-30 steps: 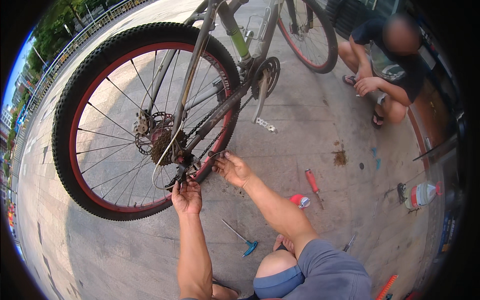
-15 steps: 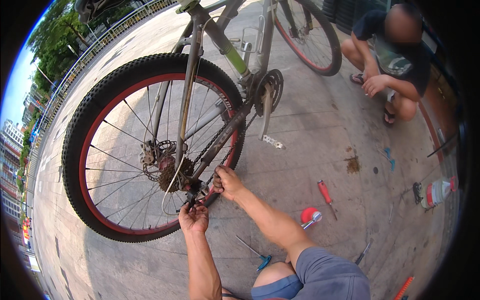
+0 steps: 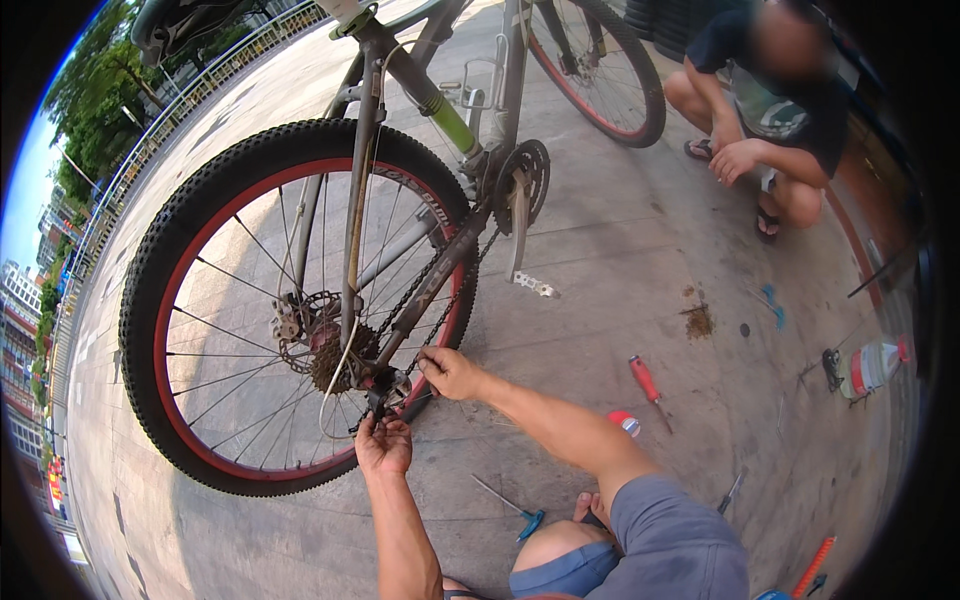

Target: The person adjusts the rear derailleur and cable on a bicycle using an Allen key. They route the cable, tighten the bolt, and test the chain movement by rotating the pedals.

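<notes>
Fingers [image 3: 369, 428] of the left hand [image 3: 387, 450] pinching the derailleur [image 3: 395, 384], lower centre, those of the right hand [image 3: 455, 374] bent, grip unclear, bike [image 3: 430, 287] left to upper centre, paved ground [image 3: 600, 270] sunlit at left, fence [image 3: 240, 55] and trees [image 3: 100, 115] upper left, squatting person [image 3: 780, 115] upper right.

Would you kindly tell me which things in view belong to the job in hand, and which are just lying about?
Apparently in the job:
rear derailleur, at the left hand
rear sprockets, beside it

Apparently just lying about, untouched:
red-handled screwdriver
blue-handled tool
red-capped plastic bottle
</notes>
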Tool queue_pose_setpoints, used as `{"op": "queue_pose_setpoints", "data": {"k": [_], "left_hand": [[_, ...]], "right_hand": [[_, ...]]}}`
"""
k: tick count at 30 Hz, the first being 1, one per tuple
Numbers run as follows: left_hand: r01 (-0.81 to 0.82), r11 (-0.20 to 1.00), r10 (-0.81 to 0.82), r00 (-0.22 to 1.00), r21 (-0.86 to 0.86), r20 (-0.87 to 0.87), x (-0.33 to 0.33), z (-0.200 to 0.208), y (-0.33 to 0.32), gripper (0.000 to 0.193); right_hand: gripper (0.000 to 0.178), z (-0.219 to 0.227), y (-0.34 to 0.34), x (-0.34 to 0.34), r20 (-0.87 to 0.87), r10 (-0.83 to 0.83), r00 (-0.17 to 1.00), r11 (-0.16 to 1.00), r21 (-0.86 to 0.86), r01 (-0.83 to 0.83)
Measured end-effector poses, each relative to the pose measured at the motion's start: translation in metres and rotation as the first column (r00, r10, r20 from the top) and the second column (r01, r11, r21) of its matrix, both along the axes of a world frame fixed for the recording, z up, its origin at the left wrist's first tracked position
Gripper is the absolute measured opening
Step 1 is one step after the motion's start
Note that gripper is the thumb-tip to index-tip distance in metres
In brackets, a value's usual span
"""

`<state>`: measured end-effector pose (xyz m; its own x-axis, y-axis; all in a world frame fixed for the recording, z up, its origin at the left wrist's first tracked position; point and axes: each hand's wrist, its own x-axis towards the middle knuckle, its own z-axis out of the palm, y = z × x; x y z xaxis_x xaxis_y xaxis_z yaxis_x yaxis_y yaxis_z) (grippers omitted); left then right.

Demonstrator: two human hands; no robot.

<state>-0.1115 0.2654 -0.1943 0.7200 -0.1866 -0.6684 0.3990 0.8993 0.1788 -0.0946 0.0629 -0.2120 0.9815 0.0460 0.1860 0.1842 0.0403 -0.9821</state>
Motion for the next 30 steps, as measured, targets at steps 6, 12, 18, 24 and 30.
{"op": "queue_pose_setpoints", "data": {"k": [6, 12, 18, 24, 30], "left_hand": [[0.060, 0.998, -0.059, 0.997, 0.025, -0.046, -0.004, 0.014, -0.011, 0.017], [0.041, 0.999, -0.041, 0.999, 0.015, -0.028, -0.001, 0.012, -0.006, 0.018], [0.032, 0.999, -0.034, 0.999, -0.044, -0.036, 0.003, 0.009, -0.002, 0.015], [0.019, 0.999, -0.022, 0.995, -0.031, -0.098, 0.004, 0.013, 0.001, 0.015], [-0.004, 1.000, 0.005, 0.994, 0.014, -0.110, 0.008, 0.004, 0.000, 0.019]], "right_hand": [[0.013, -0.006, -0.004, -0.016, 0.230, 0.183, 0.956, 0.850, -0.526, -0.036], [0.018, 0.008, -0.002, -0.019, 0.157, 0.219, 0.963, 0.728, -0.684, -0.054], [0.021, -0.002, 0.007, -0.011, 0.194, 0.080, 0.978, 0.794, -0.606, 0.055], [0.018, -0.026, 0.008, -0.001, 0.328, 0.142, 0.934, 0.779, -0.619, 0.099], [0.017, -0.022, -0.005, 0.009, 0.319, 0.235, 0.918, 0.736, -0.675, 0.046]]}}
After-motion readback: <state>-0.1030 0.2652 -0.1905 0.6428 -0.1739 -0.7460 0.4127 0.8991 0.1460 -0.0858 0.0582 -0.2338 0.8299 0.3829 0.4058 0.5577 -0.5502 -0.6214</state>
